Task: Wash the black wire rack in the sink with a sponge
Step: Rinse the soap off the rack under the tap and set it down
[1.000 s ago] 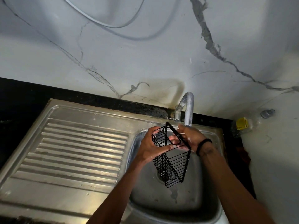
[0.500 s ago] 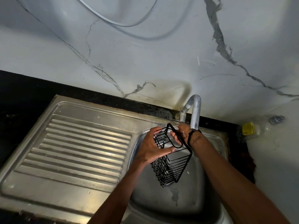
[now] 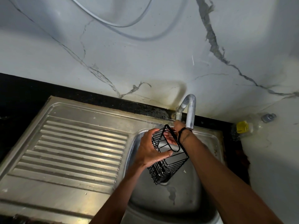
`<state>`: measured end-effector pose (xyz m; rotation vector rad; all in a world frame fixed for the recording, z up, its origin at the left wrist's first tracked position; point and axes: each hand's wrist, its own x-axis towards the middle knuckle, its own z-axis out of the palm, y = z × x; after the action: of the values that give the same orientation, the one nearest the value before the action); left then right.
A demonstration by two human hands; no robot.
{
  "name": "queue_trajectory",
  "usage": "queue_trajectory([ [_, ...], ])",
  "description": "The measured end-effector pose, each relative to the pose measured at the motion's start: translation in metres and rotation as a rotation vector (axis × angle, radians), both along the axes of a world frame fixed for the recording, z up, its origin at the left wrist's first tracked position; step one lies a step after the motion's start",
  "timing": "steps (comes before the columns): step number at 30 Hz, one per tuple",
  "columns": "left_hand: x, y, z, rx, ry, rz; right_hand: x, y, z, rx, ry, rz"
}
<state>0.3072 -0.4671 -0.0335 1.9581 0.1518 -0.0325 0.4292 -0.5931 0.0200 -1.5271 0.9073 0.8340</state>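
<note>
From the head camera, the left hand grips the black wire rack from its left side, fingers curled round the upper wires and thumb pressed on the front, holding it tilted above the sink basin. The right hand reaches to the rack's top, just under the tap; its fingers show through the wires, but whether they pinch the rack or merely touch it cannot be told.
</note>
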Motion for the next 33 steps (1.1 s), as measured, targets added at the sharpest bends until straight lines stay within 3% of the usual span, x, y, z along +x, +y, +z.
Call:
queue_trajectory([
  [6,-0.001,-0.001,-0.002,0.007,-0.028,-0.007,-0.012,-0.002,-0.002,-0.098,-0.007,0.153],
  [13,0.000,-0.005,-0.007,-0.051,-0.002,-0.064,-0.012,-0.012,0.005,0.052,-0.036,0.120],
  [19,0.003,-0.007,-0.007,-0.131,-0.023,0.003,-0.044,-0.027,0.030,0.040,-0.258,0.342],
  [23,0.008,-0.017,-0.001,-0.146,0.058,-0.194,-0.064,-0.053,0.023,-0.097,-0.382,0.190],
  [26,0.019,-0.028,0.011,-0.295,0.161,-0.270,-0.076,-0.071,0.021,-0.120,-0.477,0.048],
  [30,0.035,-0.067,0.042,-0.443,0.203,-0.108,-0.097,-0.080,0.020,-0.150,-0.554,-0.031],
  [33,0.054,-0.100,0.047,-0.389,0.244,0.000,-0.110,-0.092,0.023,-0.213,-0.601,-0.137],
])
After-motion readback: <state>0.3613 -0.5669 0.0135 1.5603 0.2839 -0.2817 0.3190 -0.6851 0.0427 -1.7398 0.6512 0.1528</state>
